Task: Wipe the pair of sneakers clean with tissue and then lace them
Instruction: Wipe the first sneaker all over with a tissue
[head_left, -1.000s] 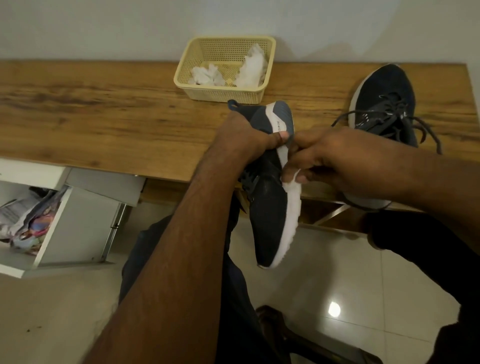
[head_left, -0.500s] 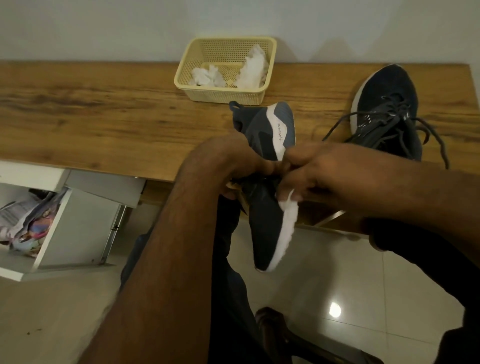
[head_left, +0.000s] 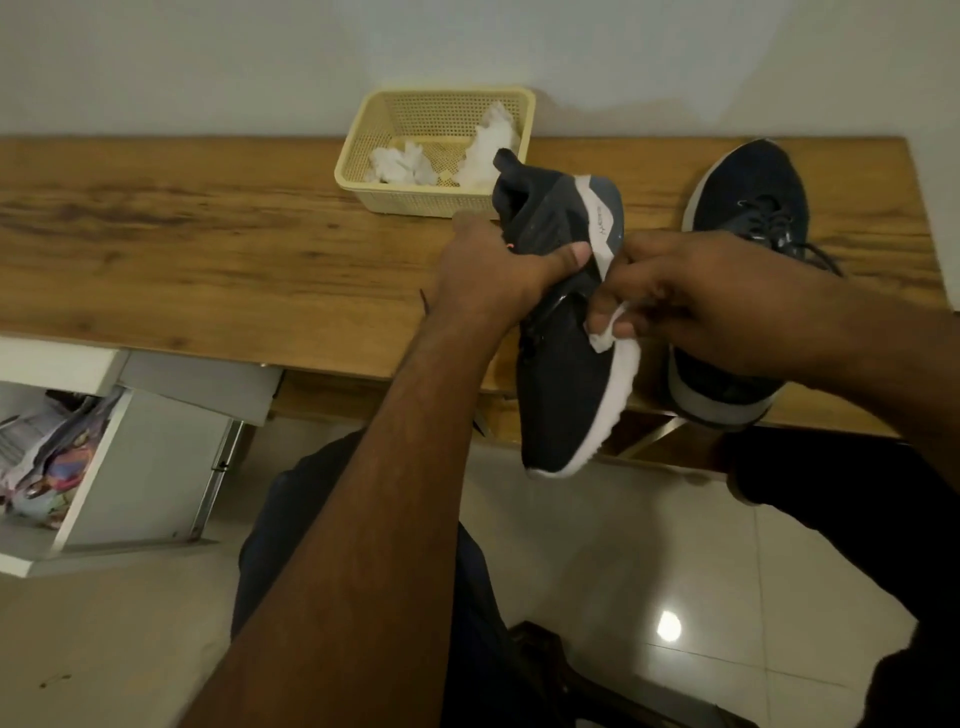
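Observation:
A dark sneaker with a white sole (head_left: 563, 384) hangs in the air over the table's front edge, toe down toward me. My left hand (head_left: 498, 265) grips it around the collar, thumb across its side. My right hand (head_left: 670, 291) pinches a white tissue (head_left: 605, 332) against the sneaker's side near the sole. The second dark sneaker (head_left: 748, 208), with loose laces, lies on the wooden table (head_left: 208, 249) at the right, partly hidden behind my right hand.
A yellow plastic basket (head_left: 410, 200) with crumpled tissues (head_left: 400, 166) stands at the back of the table against the wall. An open white drawer (head_left: 130, 457) with papers sticks out at the lower left. Tiled floor lies below.
The held sneaker has risen and its heel now overlaps the basket. My left hand has moved up toward the collar, and the tissue in my right hand now shows against the side.

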